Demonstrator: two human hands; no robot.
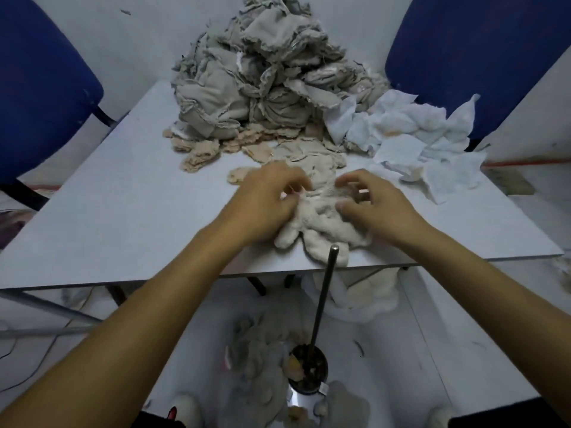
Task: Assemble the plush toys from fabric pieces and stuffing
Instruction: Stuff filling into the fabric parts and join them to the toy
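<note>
Curled fingers of both hands (pixel 268 199) (pixel 374 205) pinch the plush skin (pixel 321 217).

The desk (pixel 129 193) looks smooth and matt. The big cloth pile (pixel 256 78) has rough, frayed edges. The toy (pixel 321 223) is soft, fluffy cloth. The rod (pixel 324 291) is shiny metal.

Two hands are seen, a left hand (pixel 265 196) and a right hand (pixel 374 202). One cream plush toy skin (pixel 321 223) is seen at the near edge of the tabletop (pixel 123 211). One big heap of grey fabric pieces (pixel 259 78) is piled at the far edge. Two blue chairs, one (pixel 40 88) and another (pixel 482 57), are seen. One metal rod (pixel 323 295) is counted.
</note>
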